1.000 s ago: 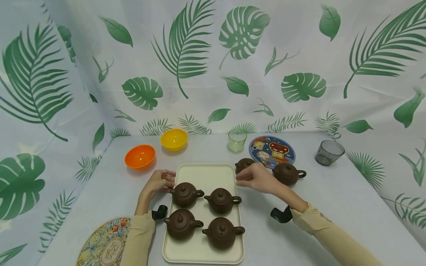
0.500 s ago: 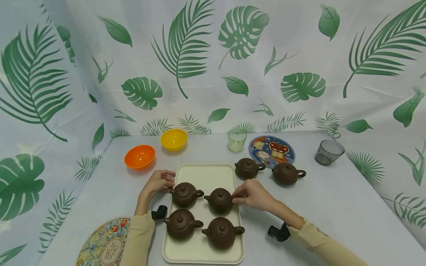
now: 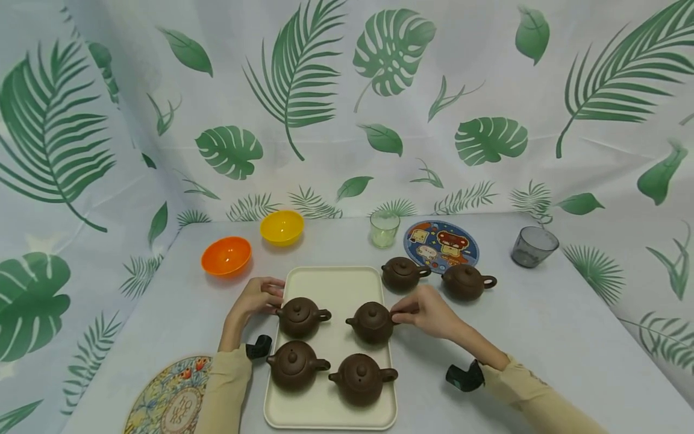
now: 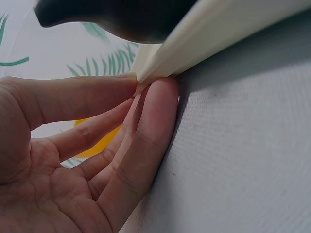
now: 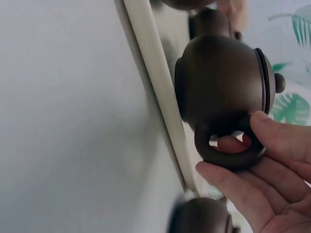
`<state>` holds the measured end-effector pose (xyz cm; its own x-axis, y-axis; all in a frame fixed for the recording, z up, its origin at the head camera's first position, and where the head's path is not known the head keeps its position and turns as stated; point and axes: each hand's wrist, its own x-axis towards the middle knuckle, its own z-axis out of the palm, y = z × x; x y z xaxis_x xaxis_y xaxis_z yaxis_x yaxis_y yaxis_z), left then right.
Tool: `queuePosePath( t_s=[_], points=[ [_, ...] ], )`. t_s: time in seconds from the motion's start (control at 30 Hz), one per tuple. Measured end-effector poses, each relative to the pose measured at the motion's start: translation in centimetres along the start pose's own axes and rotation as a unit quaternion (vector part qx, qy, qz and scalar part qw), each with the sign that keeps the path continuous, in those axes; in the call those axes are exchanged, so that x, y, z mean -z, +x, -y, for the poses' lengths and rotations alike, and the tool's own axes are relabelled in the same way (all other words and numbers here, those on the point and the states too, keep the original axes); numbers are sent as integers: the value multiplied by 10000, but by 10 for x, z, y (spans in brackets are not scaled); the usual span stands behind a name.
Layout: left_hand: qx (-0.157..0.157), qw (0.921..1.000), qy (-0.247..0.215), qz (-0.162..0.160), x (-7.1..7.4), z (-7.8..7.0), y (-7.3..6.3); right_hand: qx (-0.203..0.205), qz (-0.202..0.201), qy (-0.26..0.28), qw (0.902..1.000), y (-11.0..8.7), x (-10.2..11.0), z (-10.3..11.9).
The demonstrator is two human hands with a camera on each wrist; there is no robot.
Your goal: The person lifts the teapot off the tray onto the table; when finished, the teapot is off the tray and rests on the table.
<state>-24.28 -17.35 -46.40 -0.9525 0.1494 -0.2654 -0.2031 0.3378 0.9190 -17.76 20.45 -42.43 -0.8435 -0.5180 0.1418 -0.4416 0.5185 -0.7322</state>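
Note:
My right hand (image 3: 428, 310) pinches the handle of a dark brown teapot (image 3: 373, 325), its spout pointing left. In the right wrist view that teapot (image 5: 221, 80) appears raised by the tray's edge, thumb and fingers on its looped handle. My left hand (image 3: 259, 296) pinches the left rim of a cream rectangular tray (image 3: 331, 280); the left wrist view shows thumb and fingertips on the tray's edge (image 4: 194, 53). Three more brown teapots stand on the tray: one at left (image 3: 299, 318), one at front left (image 3: 294, 366) and one at front right (image 3: 360, 380).
Two brown teapots (image 3: 402, 274) (image 3: 467, 282) stand right of the tray, near a blue cartoon mat (image 3: 466, 232). Orange (image 3: 226, 256) and yellow bowls (image 3: 282, 228), a green glass (image 3: 384, 229) and a grey glass (image 3: 534, 247) stand farther back. A floral mat (image 3: 168, 398) lies front left.
My right hand came from the tray's back right corner to the right-hand teapot, took its handle, and shifted it rightward. The left hand has stayed at the tray's rim.

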Motion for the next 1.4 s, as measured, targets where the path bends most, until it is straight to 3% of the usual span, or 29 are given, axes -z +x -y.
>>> queuePosePath(
  t_s=[0.23, 0.4, 0.5, 0.67, 1.0, 1.4],
  points=[
    [-28, 10000, -47, 14, 0, -1, -1, -92, -250, 198, 9994, -22, 47, -13],
    [-67, 10000, -69, 22, 2, -2, -3, 2, -326, 48, 9995, -44, 79, -28],
    [-108, 9999, -94, 37, 3, -1, -3, 92, -397, -62, 9992, -58, 93, -40],
    [-122, 9999, -92, 73, 3, -1, -2, -101, -434, 28, 9990, -79, 111, -59],
    [-68, 9999, -87, 65, 2, -1, -3, -457, -437, 53, 9980, -109, 123, -91],
    [4, 10000, -56, 24, 0, 1, -1, -588, -429, 48, 9973, -118, 118, -97]
  ],
)
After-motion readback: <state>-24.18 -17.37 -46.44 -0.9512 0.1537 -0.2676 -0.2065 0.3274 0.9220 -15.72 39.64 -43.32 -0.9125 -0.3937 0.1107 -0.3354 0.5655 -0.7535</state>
